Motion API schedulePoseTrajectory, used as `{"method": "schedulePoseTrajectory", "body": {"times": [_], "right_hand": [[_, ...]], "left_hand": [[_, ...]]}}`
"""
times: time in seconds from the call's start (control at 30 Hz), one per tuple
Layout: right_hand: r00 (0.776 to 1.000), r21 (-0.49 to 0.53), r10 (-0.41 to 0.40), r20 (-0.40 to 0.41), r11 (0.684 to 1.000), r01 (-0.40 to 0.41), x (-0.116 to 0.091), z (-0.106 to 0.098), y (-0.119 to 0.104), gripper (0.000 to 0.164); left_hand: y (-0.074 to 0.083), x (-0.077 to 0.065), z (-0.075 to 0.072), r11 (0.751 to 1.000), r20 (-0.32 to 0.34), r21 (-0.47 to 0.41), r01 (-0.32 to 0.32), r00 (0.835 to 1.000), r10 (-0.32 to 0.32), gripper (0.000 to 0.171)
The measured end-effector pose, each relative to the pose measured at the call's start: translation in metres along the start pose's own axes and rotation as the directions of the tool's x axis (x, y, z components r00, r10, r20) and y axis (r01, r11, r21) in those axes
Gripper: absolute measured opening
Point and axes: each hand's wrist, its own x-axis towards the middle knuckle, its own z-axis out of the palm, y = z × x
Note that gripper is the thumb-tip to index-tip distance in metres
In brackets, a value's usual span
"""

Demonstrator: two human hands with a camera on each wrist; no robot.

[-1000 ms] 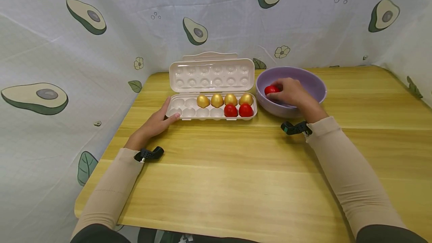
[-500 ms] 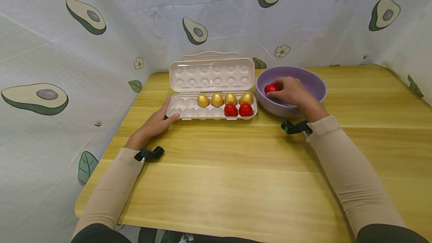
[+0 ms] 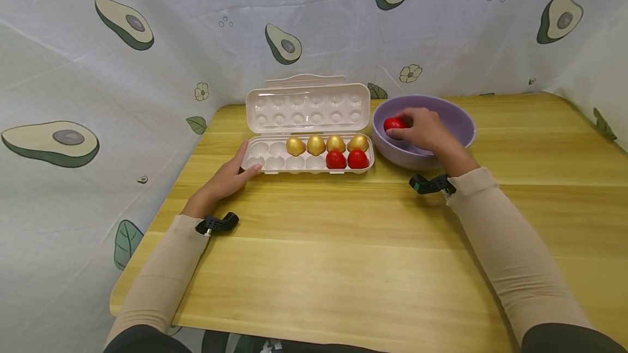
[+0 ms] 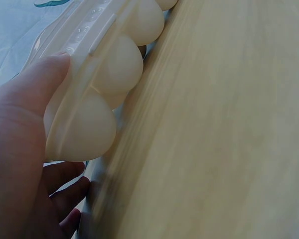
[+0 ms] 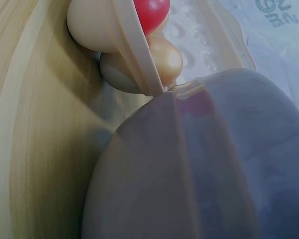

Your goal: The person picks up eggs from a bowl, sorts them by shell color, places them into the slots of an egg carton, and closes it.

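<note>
A pale plastic egg carton [image 3: 307, 101] lies unlatched, its lid tipped back, holding gold eggs [image 3: 316, 146] in the back row and two red eggs [image 3: 357, 159] at the front right. My left hand [image 3: 225, 178] grips the carton's left end, thumb over the front rim; the left wrist view shows the thumb [image 4: 52, 69] on the edge and the fingers [image 4: 65, 174] beyond the end cup. Inside the purple bowl [image 3: 448, 110], my right hand [image 3: 422, 128] pinches another red egg [image 3: 394, 123]. In the right wrist view the bowl's wall [image 5: 139, 189] hides that hand.
The bowl stands right beside the carton's right end on a wooden table [image 3: 314, 266]. Behind both hangs a pale cloth [image 3: 328, 31] printed with avocados. The table's front edge runs along the bottom of the head view.
My right hand and the red egg in its fingers have risen very slightly inside the bowl. The left hand and the carton keep their place.
</note>
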Motion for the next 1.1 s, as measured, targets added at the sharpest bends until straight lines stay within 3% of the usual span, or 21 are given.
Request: {"method": "schedulePoseTrajectory", "body": {"times": [0.43,1.1], "right_hand": [[0.998,0.041,0.002,-0.058,0.999,0.0,-0.002,-0.002,-0.005,0.061],[0.987,0.118,-0.095,-0.127,0.987,0.11,-0.004,-0.002,-0.019,0.056]], "left_hand": [[0.0,0.0,0.0,1.0,0.006,-0.008,-0.003,1.0,0.004,0.084],[0.0,0.0,0.0,1.0,0.003,-0.003,-0.007,1.0,0.007,0.085]]}}
